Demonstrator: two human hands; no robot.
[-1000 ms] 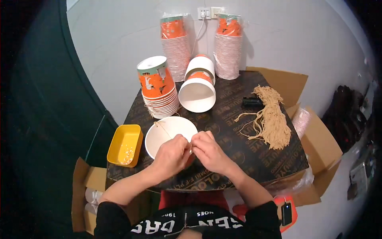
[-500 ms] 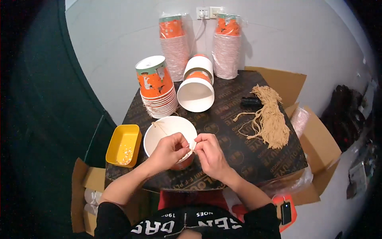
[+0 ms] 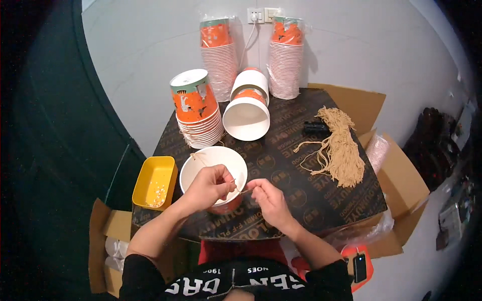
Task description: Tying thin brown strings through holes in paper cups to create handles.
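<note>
A white-lined paper bucket (image 3: pixel 200 170) stands upright at the table's near edge, its orange outside partly showing below my hands. Tan cord (image 3: pixel 198 158) is fastened at the left of its rim and runs down inside. Over the right part of the opening, my left hand (image 3: pixel 210 186) is closed in a pinch on the cord. Just outside the rim, my right hand (image 3: pixel 270 201) pinches the same cord, which stretches across the short gap between my fingertips. My fingers hide where the cord meets the near right rim.
A yellow tray (image 3: pixel 170 173) with small white bits sits left. Behind are a nested bucket stack (image 3: pixel 198 108), buckets lying on their side (image 3: pixel 246 120), and two wrapped stacks (image 3: pixel 218 65) (image 3: pixel 286 62). Right lie a tan cord bundle (image 3: pixel 344 155) and a black object (image 3: pixel 316 129). Cardboard boxes (image 3: pixel 401 190) flank the table.
My right hand has moved slightly right and down, away from my left, so the gap between them is wider with cord showing in it. My left hand has shifted slightly.
</note>
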